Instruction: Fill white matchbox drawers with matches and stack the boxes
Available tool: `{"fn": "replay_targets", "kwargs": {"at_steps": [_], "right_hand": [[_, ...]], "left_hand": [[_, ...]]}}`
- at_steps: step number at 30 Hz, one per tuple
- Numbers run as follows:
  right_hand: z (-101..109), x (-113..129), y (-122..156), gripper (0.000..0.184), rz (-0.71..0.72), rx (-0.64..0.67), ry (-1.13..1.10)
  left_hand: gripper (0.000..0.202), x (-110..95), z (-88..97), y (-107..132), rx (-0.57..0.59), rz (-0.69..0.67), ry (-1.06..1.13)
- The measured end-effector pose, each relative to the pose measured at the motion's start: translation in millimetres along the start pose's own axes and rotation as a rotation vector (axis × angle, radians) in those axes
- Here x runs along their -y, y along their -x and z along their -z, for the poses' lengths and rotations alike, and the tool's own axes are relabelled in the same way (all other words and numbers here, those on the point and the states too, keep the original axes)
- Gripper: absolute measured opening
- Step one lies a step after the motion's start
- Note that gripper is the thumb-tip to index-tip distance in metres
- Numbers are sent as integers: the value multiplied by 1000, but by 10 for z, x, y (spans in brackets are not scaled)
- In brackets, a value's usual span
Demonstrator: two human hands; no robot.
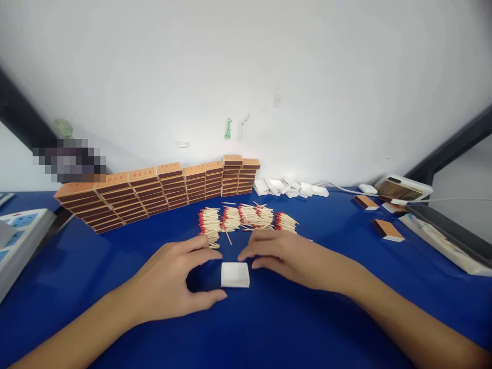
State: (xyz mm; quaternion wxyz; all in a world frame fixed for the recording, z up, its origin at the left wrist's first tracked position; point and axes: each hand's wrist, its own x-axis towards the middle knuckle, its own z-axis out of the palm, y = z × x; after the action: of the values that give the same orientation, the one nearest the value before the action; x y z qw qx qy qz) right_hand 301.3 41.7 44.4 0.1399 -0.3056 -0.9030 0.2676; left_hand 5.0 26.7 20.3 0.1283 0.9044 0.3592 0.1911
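A small white matchbox tray (235,275) lies on the blue table between my two hands. Just left of it, my left hand (180,277) is open, thumb and fingers spread around the tray's left side with a gap. My right hand (284,256) hovers at the tray's upper right corner, its fingers bent and apart, with nothing visible in them. Beyond both hands lie several piles of red-tipped matches (255,216). One loose match (228,237) points toward the tray.
Stacked matchboxes (172,187) line the wall at the back left. More white trays (290,186) lie in a heap behind the matches. On the right are loose matchboxes (388,230), a white cable (346,189) and a black phone-like slab (453,233). A power strip (28,243) sits at the left edge.
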Motion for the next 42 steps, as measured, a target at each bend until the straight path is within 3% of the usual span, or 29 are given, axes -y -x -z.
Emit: {"fn": "replay_targets", "kwargs": {"at_steps": [3, 6, 10, 14, 23, 31, 42], "right_hand": [[59, -167, 38, 20, -102, -202, 107], [47, -282, 36, 14, -196, -341, 217], [-30, -353, -16, 12, -190, -295, 337], [-49, -412, -17, 14, -196, -251, 376], [26, -450, 34, 10, -283, -217, 364], [73, -468, 81, 20, -287, -169, 360], [-198, -359, -117, 14, -209, -214, 377]], "left_hand": [[37, 19, -34, -5, -10, 9, 45], [43, 2, -77, -10, -49, 46, 39], [48, -24, -144, -17, -57, 54, 19], [32, -23, -162, -12, -41, 29, 10], [25, 6, -85, -14, -62, -24, -23], [25, 18, -18, -6, -93, -46, -93], [27, 26, -53, -15, -57, -30, -65]]}}
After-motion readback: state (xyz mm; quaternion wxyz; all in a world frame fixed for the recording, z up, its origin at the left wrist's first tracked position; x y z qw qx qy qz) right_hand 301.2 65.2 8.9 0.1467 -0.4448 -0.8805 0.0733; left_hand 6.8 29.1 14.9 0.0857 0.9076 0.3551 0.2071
